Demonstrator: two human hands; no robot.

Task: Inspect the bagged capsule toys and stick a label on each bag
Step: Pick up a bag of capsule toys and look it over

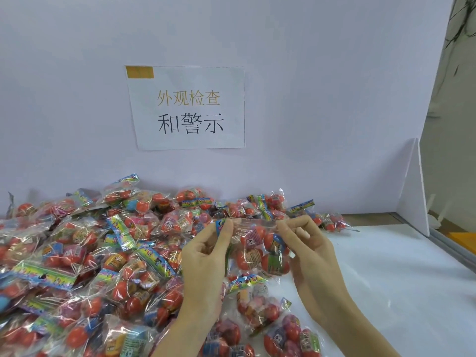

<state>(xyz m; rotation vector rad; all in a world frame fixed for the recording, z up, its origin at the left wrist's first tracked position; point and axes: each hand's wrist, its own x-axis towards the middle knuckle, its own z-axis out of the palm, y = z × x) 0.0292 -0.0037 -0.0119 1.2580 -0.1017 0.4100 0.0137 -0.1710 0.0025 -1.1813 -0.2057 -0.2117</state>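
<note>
A: Where's the bag I'm checking?

B: The held bag of capsule toys (260, 249) hangs between my hands, above the front edge of the pile of bagged capsule toys (98, 253) on the bench (386, 279). Its top seam runs side to side, and the capsules dangle below it.

A: And the grip?

B: My left hand (206, 258) pinches the seam's left end by the printed header, thumb and fingers curled on it. My right hand (309, 248) pinches the right end the same way. Both sit equally near, one per corner.

A: A label?

B: I can't see a fresh one in either hand. I judge one hand must release to fetch it while the other keeps the bag up. The sign (189, 109) on the partition (309, 73) stands behind.
</note>
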